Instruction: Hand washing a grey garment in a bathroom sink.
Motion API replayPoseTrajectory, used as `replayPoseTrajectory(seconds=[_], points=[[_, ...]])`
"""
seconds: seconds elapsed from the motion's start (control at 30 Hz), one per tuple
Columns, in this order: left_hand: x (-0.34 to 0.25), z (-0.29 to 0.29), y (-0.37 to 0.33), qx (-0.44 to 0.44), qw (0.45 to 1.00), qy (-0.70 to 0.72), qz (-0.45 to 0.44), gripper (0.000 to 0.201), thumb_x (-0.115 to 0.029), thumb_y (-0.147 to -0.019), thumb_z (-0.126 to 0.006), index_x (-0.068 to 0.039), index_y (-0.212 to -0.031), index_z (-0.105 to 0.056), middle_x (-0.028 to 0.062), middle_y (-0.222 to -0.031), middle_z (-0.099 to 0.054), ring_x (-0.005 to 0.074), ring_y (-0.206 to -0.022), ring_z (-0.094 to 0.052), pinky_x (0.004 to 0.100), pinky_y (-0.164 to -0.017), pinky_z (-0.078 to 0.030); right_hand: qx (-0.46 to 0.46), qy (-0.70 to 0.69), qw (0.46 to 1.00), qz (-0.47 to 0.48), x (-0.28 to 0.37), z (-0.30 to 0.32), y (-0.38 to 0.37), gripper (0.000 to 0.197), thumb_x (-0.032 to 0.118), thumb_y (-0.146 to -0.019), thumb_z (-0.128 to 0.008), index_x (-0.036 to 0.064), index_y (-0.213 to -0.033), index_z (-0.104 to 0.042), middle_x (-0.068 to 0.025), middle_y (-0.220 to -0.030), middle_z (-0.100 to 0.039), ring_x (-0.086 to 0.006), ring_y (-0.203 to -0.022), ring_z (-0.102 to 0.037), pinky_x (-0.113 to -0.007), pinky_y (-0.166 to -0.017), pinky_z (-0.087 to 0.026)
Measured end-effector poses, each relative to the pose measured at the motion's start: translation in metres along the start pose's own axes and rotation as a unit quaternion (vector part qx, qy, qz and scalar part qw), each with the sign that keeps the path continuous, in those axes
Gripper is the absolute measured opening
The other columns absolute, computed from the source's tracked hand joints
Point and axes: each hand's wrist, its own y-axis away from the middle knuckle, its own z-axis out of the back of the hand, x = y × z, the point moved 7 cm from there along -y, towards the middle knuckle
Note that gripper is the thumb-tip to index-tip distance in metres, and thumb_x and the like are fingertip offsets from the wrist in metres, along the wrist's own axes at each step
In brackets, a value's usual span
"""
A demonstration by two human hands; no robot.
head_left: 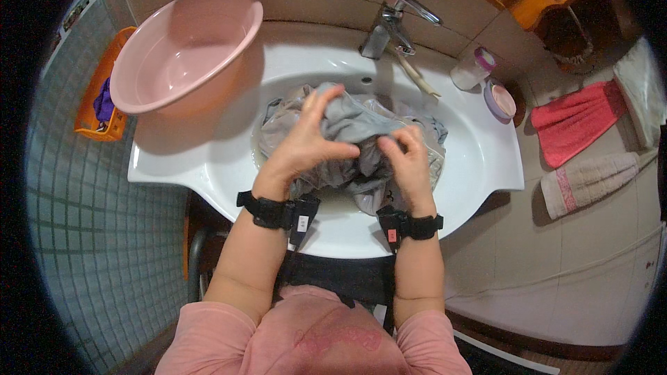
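A heap of wet grey cloth [361, 121] fills the white washbasin [467, 160], with some cloudy water showing around its lower edge. My left hand [309, 135] lies over the left part of the heap, fingers stretched out and thumb pointing right, apart from them. On the right side, my right hand [410, 156] has its fingers curled and its thumb bent in against the grey cloth, gripping a fold. The fold's dark hollow sits between the two thumbs. What kind of garment it is cannot be made out. Black straps with small boxes circle both wrists.
A large pink basin [191, 52] stands on the counter's left side, near an orange basket [104, 107]. Behind the sink rises a chrome faucet [389, 24], with a toothbrush-like stick beside it. At right are a purple-lidded jar [474, 69], a round tub [499, 101] and hanging towels [580, 121].
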Motion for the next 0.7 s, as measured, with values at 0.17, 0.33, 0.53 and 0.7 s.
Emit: replayPoseTrajectory(seconds=[0.17,0.33,0.53,0.7], points=[[0.025,-0.016,0.002,0.073,0.958,-0.274,0.047,0.06,-0.025,-0.066,-0.074,0.005,-0.113,-0.052,0.0204,-0.118,-0.047,0.024,-0.104,-0.049,0.0326,-0.087,-0.041,-0.075,-0.314,0.938,-0.129,-0.034,-0.007,-0.009,0.013,0.011,-0.083,-0.054,-0.0011,-0.084,-0.048,-0.0074,-0.084,-0.049,-0.0161,-0.081,-0.045,-0.032,-0.076,-0.038],[0.033,-0.038,0.007,-0.039,0.938,0.283,0.197,0.032,-0.022,-0.084,-0.058,0.004,-0.102,-0.055,0.0143,-0.108,-0.053,0.0193,-0.088,-0.055,0.0289,-0.073,-0.047,-0.178,-0.069,0.981,0.02,0.004,-0.014,-0.008,0.017,0.012,-0.084,-0.05,0.0005,-0.096,-0.044,-0.0102,-0.083,-0.048,-0.0227,-0.08,-0.049,-0.034,-0.076,-0.04],[0.055,-0.047,0.019,-0.047,0.815,0.488,0.307,0.027,-0.031,-0.092,-0.044,-0.006,-0.091,-0.053,0.0062,-0.084,-0.055,0.0142,-0.073,-0.053,0.0268,-0.063,-0.047,-0.057,0.063,0.985,0.153,0.068,-0.059,0.011,0.018,0.021,-0.083,-0.054,0.0047,-0.092,-0.054,-0.016,-0.085,-0.052,-0.0374,-0.078,-0.053,-0.043,-0.065,-0.044],[0.079,-0.049,0.023,-0.101,0.868,0.36,0.327,0.044,-0.043,-0.092,-0.039,-0.005,-0.109,-0.053,0.0084,-0.102,-0.055,0.0179,-0.09,-0.051,0.0321,-0.078,-0.042,-0.063,0.141,0.982,0.107,0.039,-0.056,-0.015,0.021,0.023,-0.087,-0.047,0.0034,-0.082,-0.051,-0.0179,-0.082,-0.052,-0.0389,-0.074,-0.051,-0.046,-0.063,-0.042]])
